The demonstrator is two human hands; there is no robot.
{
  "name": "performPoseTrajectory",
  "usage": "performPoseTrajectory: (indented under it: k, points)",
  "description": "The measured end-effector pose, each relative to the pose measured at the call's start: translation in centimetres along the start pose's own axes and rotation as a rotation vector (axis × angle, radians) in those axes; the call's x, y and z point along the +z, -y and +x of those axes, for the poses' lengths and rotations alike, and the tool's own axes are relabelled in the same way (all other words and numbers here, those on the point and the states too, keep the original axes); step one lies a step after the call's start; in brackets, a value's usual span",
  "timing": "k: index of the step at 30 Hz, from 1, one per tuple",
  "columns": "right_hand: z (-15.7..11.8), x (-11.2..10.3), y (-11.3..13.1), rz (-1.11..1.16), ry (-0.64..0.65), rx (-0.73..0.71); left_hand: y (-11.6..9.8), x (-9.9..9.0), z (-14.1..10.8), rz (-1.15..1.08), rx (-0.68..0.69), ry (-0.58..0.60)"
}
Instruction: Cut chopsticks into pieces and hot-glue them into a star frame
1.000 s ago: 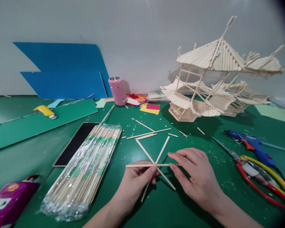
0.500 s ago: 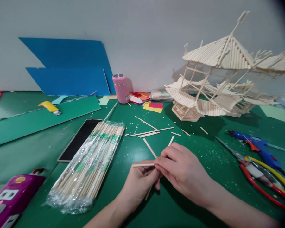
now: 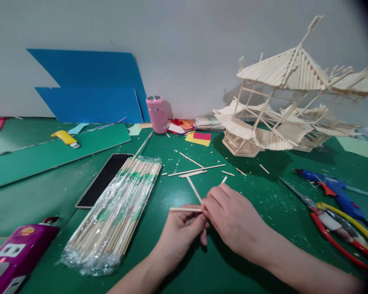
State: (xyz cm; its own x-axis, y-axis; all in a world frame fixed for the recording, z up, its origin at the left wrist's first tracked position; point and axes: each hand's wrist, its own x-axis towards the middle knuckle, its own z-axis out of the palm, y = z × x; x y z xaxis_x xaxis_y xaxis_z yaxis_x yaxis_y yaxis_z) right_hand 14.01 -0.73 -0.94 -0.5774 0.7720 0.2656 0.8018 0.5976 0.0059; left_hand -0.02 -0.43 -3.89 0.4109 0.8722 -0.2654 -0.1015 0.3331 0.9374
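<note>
My left hand (image 3: 182, 228) and my right hand (image 3: 233, 212) meet at the front middle of the green table. Both are closed around thin wooden sticks (image 3: 194, 189) that cross between the fingers. One stick lies across the left fingers and points left; another slants up and away from me. A third stick end shows above the right knuckles. My fingers hide where the sticks meet, so I cannot tell whether they are joined. Beyond the hands, several loose sticks (image 3: 199, 169) and small chips lie on the table (image 3: 171, 192).
A plastic pack of sticks (image 3: 113, 212) overlaps a dark phone-like slab (image 3: 102, 179) on the left. Scissors (image 3: 328, 220) and a blue glue gun (image 3: 334, 188) lie right. A stick-built pavilion model (image 3: 263, 122), pink flask (image 3: 157, 115), yellow cutter (image 3: 65, 138) and purple power strip (image 3: 21, 253) surround the work area.
My right hand has turned slightly, its fingers curling further over the sticks. The held sticks have shifted and tilted a little; the stick end below my hands is now out of sight.
</note>
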Motion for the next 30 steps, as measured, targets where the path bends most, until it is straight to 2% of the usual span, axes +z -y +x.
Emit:
performPoseTrajectory:
  k: [6, 11, 15, 17, 21, 25, 27, 30]
  points:
    - [-0.3, -1.1, -1.5, 0.217, -0.108, 0.184, 0.1, -0.3, 0.0, -0.1, -0.042, -0.042]
    - [-1.9, -2.2, -4.0, 0.367, -0.331, 0.384, 0.0, -0.7, 0.1, -0.261, -0.063, -0.03]
    - [-4.0, -1.1, -6.2, 0.457, -0.43, 0.656, 0.1, -1.1, 0.4, -0.351, -0.082, -0.019]
    - [-4.8, -0.3, -7.1, 0.499, -0.463, 0.728, 0.2, -1.3, 0.4, -0.372, -0.085, -0.02]
    - [-5.2, 0.7, -7.4, 0.508, -0.357, 0.693, 0.3, -1.3, 0.4, -0.363, -0.077, -0.016]
    - [-4.3, 0.6, -6.2, 0.708, -0.285, 0.694, 0.4, -1.2, 0.4, -0.314, -0.059, -0.03]
    - [-3.7, 0.3, -5.2, 0.834, -0.183, 0.661, 0.3, -1.1, 0.3, -0.27, -0.044, -0.021]
    - [-2.9, 0.0, -3.8, 1.051, 0.037, 0.551, 0.2, -0.7, 0.2, -0.192, -0.027, 0.013]
